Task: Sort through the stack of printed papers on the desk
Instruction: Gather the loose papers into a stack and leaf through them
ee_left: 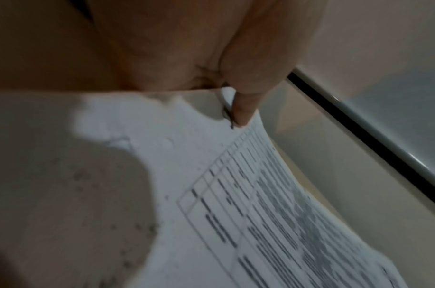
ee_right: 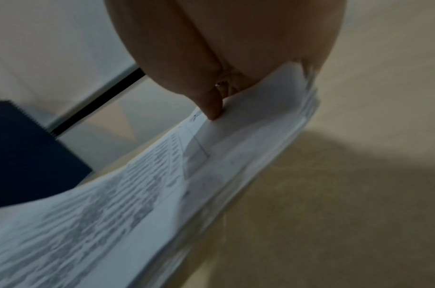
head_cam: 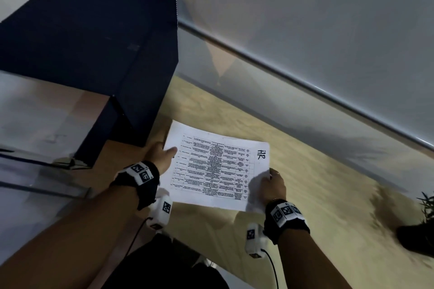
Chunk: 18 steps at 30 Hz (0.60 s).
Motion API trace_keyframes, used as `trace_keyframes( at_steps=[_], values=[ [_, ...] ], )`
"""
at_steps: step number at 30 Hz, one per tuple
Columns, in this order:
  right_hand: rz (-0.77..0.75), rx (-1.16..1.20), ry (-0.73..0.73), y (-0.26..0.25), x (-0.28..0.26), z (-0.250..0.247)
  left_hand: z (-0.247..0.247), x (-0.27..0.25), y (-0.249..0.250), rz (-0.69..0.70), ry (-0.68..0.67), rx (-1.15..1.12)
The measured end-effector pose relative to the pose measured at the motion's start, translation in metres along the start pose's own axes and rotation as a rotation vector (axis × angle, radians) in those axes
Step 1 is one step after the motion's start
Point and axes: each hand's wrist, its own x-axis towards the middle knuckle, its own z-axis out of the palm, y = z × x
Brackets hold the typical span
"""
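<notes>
The printed table on the top sheet is too blurred to read in any view; only a handwritten "HR" near its right margin is legible, and only from the head camera. The fingers of both hands under the paper are hidden, so how they curl beneath cannot be told.

The stack of papers (head_cam: pixel 211 166) sits at the lower centre of the head frame, above the light, wood-grained bench (head_cam: pixel 317 171), held at its two short ends. The left hand (head_cam: pixel 159 156) grips the left edge, thumb lying on top of the sheet. The right hand (head_cam: pixel 273 185) grips the lower right corner, thumb on top there too. The sheets are thin, white and limp, bowing between the two grips.

The right wrist view shows what the head view does not: several sheets fanned slightly at the edge of the stack (ee_right: pixel 260 155), with the thumb (ee_right: pixel 212 109) pressing down on the top one. The left wrist view shows the left thumb (ee_left: pixel 243 109) on the blank margin of the paper (ee_left: pixel 211 175), beside the ruled grid.

A dark blue, boxy, matte object (head_cam: pixel 94 54) fills the upper left of the head frame; its top is cut off. At the right edge, a dark pot with thin green leaves (head_cam: pixel 420 225) is partly out of frame and smeared.
</notes>
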Motion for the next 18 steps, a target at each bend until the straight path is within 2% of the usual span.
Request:
trace_keyframes(
  at_steps=[3, 6, 8, 10, 12, 15, 18],
  values=[
    [0.000, 0.000, 0.004, 0.005, 0.001, -0.001, 0.000, -0.006, -0.002, 0.078, 0.005, 0.021],
    [-0.013, -0.022, 0.000, 0.001, 0.001, -0.001, 0.002, -0.014, 0.005, 0.048, 0.020, 0.033],
    [-0.041, -0.067, -0.031, -0.001, 0.001, -0.001, 0.001, -0.018, 0.011, 0.076, 0.026, 0.070],
    [-0.105, -0.002, -0.022, -0.008, 0.001, -0.006, -0.004, -0.027, 0.023, 0.145, 0.037, 0.075],
    [-0.193, 0.151, 0.055, -0.020, -0.004, -0.018, -0.013, -0.039, 0.043, 0.274, 0.088, 0.037],
    [-0.306, 0.434, 0.199, -0.048, -0.022, -0.045, -0.029, -0.057, 0.074, 0.551, 0.248, -0.183],
    [-0.412, 0.556, 0.309, -0.064, -0.030, -0.061, -0.041, -0.055, 0.083, 0.689, 0.310, -0.264]
  ],
)
